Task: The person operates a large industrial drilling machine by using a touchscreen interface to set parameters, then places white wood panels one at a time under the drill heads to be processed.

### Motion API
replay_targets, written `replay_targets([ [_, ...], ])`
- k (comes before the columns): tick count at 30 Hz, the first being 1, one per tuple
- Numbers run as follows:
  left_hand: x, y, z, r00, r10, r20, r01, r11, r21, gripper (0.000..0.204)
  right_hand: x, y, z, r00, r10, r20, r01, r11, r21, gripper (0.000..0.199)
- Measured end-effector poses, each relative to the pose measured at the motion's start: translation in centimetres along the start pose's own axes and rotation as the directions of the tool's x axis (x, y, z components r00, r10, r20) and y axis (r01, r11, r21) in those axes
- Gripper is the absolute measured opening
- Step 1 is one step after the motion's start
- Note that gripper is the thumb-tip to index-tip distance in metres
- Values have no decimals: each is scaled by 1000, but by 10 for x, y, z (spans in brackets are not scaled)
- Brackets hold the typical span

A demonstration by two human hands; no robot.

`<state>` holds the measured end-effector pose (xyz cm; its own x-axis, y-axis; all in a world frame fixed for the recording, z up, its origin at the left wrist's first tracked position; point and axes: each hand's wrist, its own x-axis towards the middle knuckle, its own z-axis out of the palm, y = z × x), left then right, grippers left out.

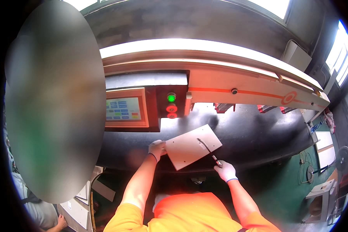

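Note:
My left hand [157, 149], in a white glove, grips the left edge of a pale rectangular panel [187, 150] with several small dark holes. The panel lies tilted over the black machine bed [259, 143], its near corner toward me. In a white glove as well, my right hand [226, 170] is closed around the near end of a slim, dark, slightly curved tool [205, 146]. Its thin far part reaches over the panel's right half, near a small light mark. Whether its tip touches the panel I cannot tell.
A control box with a lit screen [123, 109], a green button [171, 97] and red buttons stands at the back left. Dark red clamp-like parts [222, 108] hang beneath the long machine beam [236, 79]. A person's hand [61, 222] rests near pale boards [75, 212] at lower left.

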<state>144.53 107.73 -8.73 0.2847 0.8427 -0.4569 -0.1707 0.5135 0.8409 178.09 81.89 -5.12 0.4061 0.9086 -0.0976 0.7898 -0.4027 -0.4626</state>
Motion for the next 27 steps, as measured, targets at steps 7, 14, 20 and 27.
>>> replay_targets([
  [7,-8,0,13,975,220,-31,-216,972,88,11,120,-33,35,987,32,160,-9,990,-141,65],
  [14,-163,-68,-101,795,143,-589,-28,979,200,52,235,-47,31,997,63,39,-54,979,-197,50],
  [20,-299,-167,-162,534,-34,-845,78,997,9,46,308,-37,37,1000,1,20,5,965,-261,52],
  [27,-347,-253,-155,522,-316,-793,76,943,-325,24,348,-30,53,998,37,50,-23,969,-244,58],
])
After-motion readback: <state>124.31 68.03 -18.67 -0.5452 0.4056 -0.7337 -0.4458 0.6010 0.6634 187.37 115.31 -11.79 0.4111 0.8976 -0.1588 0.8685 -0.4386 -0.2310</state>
